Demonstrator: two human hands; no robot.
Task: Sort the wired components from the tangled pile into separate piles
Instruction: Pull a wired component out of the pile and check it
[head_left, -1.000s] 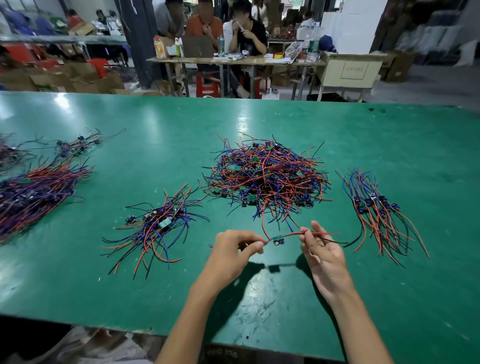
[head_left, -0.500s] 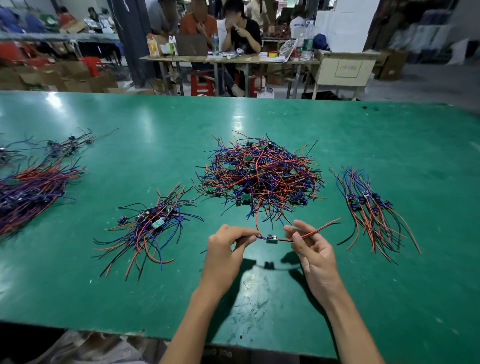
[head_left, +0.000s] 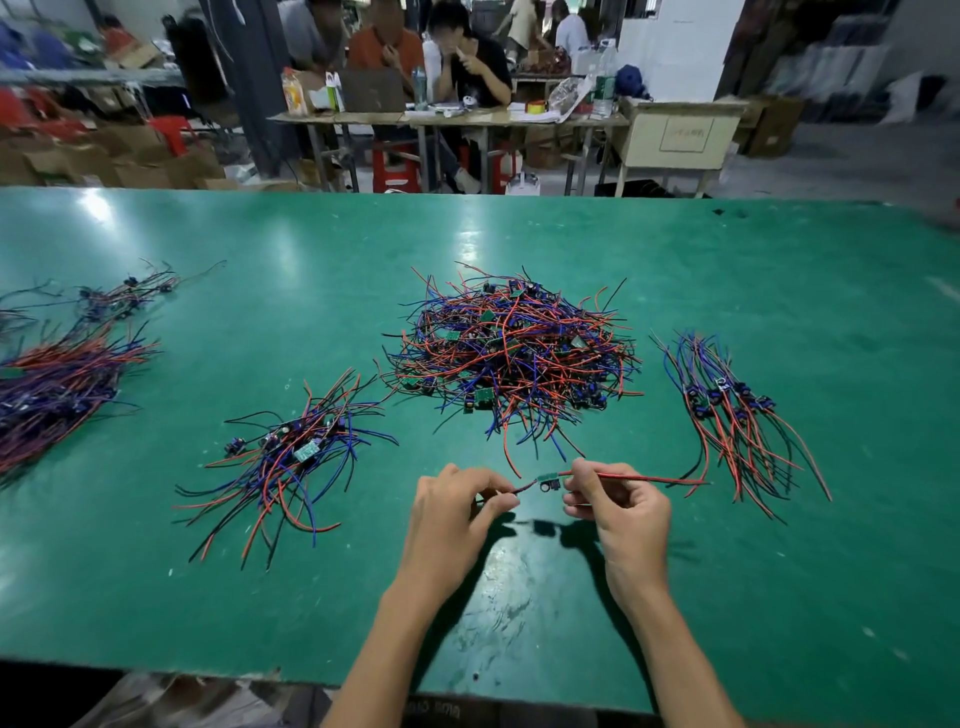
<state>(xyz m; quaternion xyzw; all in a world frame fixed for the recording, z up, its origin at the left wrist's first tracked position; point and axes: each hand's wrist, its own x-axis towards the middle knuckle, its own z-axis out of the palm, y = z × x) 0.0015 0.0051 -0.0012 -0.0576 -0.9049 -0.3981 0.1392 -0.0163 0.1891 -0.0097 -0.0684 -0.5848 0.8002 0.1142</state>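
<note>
A: Where is the piece being sorted?

B: A small wired part (head_left: 548, 482), a tiny green board with red leads, hangs just above the green table (head_left: 779, 571), low at centre. The left hand (head_left: 457, 514) pinches the short lead at its 9 o'clock end between thumb and fingertip. The right hand (head_left: 618, 506) curls its fingers round the long red lead on the 3 o'clock side; that lead runs on past the knuckles toward 3 o'clock.

A: Why hold it at both ends?

B: Likely to pull the leads straight and read which type it is before choosing a pile. That is my judgement. Both grips are closed on the part, neither one empty.

A: What lies around it?

B: At 12 o'clock, near the hands, sits the tangled heap (head_left: 511, 358) of red and blue wires with green boards mixed in, still large. At 9 o'clock is a smaller pile (head_left: 291, 457) with black, blue and red leads. At 3 o'clock a tidy pile (head_left: 732, 410) lies with its wires running one way. Far out at 9 to 10 o'clock a long bundle (head_left: 57, 389) reaches the picture's edge, with a small cluster (head_left: 124, 296) beyond it.

A: Anything in the way?

B: Loose ends from the heap trail toward the hands and could snag. The routes to both side piles look free. People sit at another table well behind.
</note>
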